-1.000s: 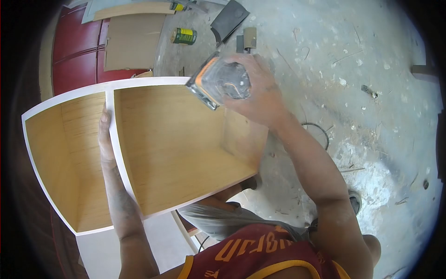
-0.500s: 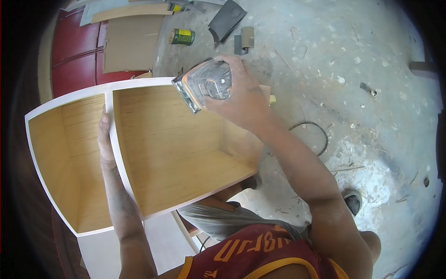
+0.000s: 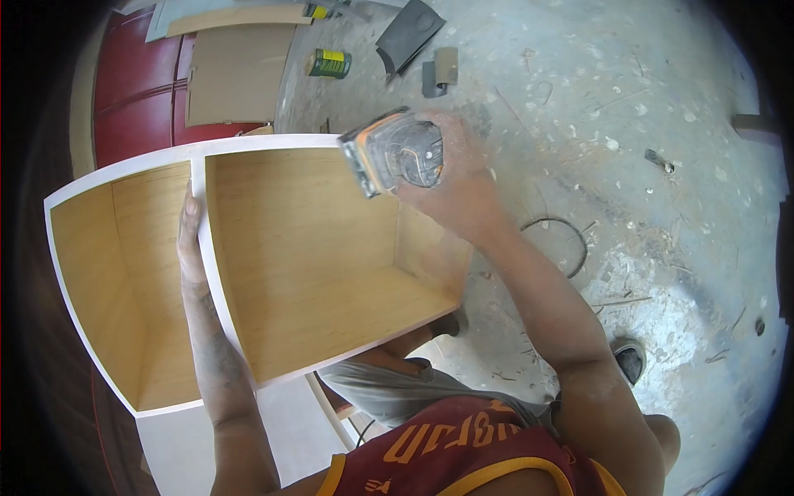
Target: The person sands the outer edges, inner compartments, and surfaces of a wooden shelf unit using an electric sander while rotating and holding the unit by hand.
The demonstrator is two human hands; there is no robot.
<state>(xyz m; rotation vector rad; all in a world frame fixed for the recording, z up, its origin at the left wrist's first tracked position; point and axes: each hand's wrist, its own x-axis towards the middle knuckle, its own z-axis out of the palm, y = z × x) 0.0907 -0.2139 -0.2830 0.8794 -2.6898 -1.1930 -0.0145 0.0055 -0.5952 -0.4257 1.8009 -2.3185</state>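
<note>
My right hand point(image 3: 459, 169) is wrapped round the body of a dusty grey and orange electric sander point(image 3: 405, 153). The sander's flat pad rests against the white far rim of an open wooden cabinet point(image 3: 273, 142), near its right end. Inside, the cabinet is bare pale wood in two compartments, with white-edged frames. My left hand point(image 3: 190, 244) grips the upright divider point(image 3: 212, 256) between those compartments, its fingers along the divider's left side and the thumb hidden.
On the dusty concrete floor lie a green and yellow can point(image 3: 328, 64), a dark sheet of sandpaper point(image 3: 409, 35) and a small brown roll point(image 3: 447, 64). Brown cardboard point(image 3: 236, 78) leans on red panels point(image 3: 136, 107). A black cable point(image 3: 581, 248) curls at the right.
The sander and my right hand have shifted rightward along the far rim. My left hand stays on the divider.
</note>
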